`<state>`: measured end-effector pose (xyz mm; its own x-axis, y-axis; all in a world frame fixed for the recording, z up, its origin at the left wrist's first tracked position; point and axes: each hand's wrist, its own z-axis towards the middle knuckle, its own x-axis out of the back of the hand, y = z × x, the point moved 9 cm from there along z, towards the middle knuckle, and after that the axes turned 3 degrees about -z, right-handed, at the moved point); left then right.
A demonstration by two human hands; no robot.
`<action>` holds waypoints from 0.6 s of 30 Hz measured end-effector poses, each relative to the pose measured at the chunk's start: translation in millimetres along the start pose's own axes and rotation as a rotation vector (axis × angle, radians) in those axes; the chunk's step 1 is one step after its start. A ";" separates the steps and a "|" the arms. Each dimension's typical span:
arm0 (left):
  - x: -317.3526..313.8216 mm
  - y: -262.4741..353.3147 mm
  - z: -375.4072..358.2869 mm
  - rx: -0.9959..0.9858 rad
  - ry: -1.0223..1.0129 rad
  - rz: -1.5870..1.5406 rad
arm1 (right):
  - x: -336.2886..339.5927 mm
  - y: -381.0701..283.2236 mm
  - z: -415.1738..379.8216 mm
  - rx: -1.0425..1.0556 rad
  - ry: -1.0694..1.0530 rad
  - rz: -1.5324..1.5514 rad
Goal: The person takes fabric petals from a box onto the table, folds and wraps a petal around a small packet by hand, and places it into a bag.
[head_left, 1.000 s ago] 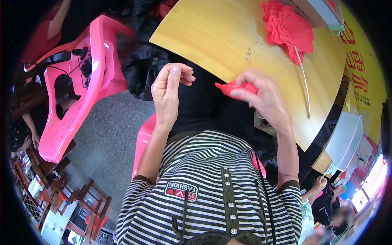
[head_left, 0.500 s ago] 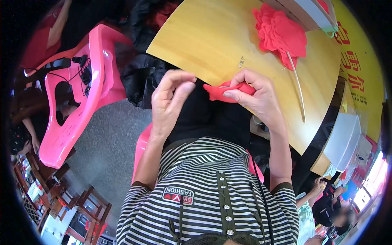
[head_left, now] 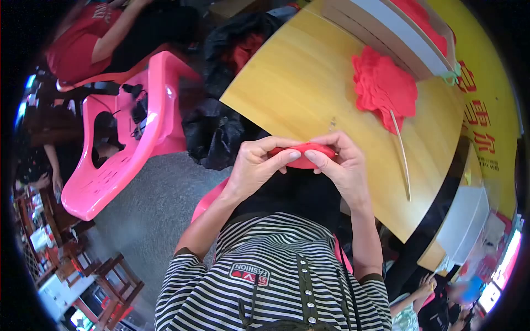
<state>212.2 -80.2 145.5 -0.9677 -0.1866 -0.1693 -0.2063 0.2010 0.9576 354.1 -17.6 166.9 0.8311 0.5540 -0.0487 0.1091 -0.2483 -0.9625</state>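
Note:
A small red felt-like piece (head_left: 302, 160), folded, is held over my lap by the near edge of the table. My left hand (head_left: 258, 163) pinches its left end between thumb and fingers. At the other end, my right hand (head_left: 339, 164) pinches it too, the two thumbs side by side on top. The fingers hide much of its shape. On the table lies a pile of red scalloped cloth pieces (head_left: 385, 83), with a thin pale stick (head_left: 402, 157) running from it towards me.
A cardboard box (head_left: 381, 38) with red cloth stands at the table's (head_left: 292, 88) far side. Left are a pink plastic chair (head_left: 118, 176) bearing black cables and a black bag (head_left: 212, 132). A person in red (head_left: 83, 41) sits far left; other people are at lower right.
My left hand has moved right and taken hold of the red piece, which only my right hand held before. The view has shifted, so the table appears lower.

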 end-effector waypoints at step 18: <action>223.6 -96.1 162.0 -0.036 0.479 -0.250 | 37.2 28.7 23.1 0.010 0.374 -0.265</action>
<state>-7.7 14.5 -22.2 -0.7135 -0.6439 -0.2763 -0.4088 0.0622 0.9105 375.6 14.3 131.3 0.9154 0.2716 0.2972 0.3405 -0.1280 -0.9315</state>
